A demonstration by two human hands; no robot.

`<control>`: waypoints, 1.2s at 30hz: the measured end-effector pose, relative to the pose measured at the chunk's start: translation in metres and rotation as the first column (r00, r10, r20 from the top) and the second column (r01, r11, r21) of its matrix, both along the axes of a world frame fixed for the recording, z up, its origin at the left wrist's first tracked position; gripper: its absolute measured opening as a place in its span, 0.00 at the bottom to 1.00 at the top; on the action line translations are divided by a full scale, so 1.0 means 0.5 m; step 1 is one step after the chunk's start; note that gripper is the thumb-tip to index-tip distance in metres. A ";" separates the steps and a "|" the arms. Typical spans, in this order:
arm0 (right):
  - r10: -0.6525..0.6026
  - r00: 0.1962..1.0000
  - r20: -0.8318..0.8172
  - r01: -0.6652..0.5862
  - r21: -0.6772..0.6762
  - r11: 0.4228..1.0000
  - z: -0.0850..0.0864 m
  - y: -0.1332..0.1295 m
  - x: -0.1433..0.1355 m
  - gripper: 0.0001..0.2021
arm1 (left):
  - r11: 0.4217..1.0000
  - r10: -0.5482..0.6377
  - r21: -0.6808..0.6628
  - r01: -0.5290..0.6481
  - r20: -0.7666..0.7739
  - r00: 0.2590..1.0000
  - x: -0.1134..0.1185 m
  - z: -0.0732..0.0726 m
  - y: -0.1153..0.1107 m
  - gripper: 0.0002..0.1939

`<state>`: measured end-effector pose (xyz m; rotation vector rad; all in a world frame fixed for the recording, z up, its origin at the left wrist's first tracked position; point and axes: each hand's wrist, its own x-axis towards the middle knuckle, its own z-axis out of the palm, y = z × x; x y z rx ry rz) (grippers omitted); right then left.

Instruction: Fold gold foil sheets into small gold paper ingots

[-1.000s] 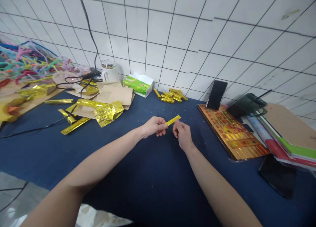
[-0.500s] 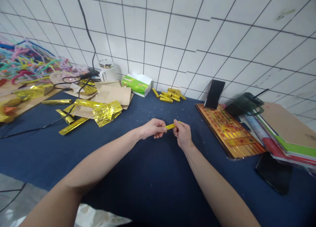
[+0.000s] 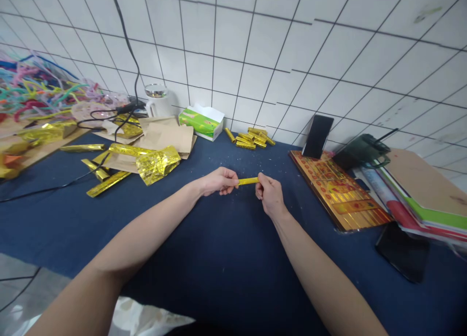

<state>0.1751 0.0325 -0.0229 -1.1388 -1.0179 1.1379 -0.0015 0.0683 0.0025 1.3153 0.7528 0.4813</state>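
A narrow gold foil roll (image 3: 248, 181) stretches level between my two hands, above the dark blue cloth (image 3: 219, 238). My left hand (image 3: 221, 181) pinches its left end, and the fingertips of my right hand (image 3: 269, 192) are closed on the right end. Beyond them, near the wall, lies a small pile of similar short gold rolls (image 3: 251, 139). To the left, a crumpled gold foil sheet (image 3: 157, 165) and several longer gold foil strips (image 3: 108, 184) lie loose.
Brown paper pieces (image 3: 168, 134), a white mug (image 3: 157, 104) and a green tissue pack (image 3: 202, 121) are at the back left. A black cable (image 3: 65, 185) crosses the cloth. On the right are a propped phone (image 3: 317, 136), an orange patterned box (image 3: 339, 190) and a dark phone (image 3: 403, 253).
My left hand has shifted slightly left, so more of the gold foil roll shows between the hands. The roll now lies nearly level. My right hand stays almost in place.
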 end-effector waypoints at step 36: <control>0.137 0.971 0.198 -0.144 0.021 0.989 0.007 -0.009 -0.008 0.22 | 0.943 0.332 0.006 -0.333 0.067 0.941 0.021 -0.011 0.000 0.12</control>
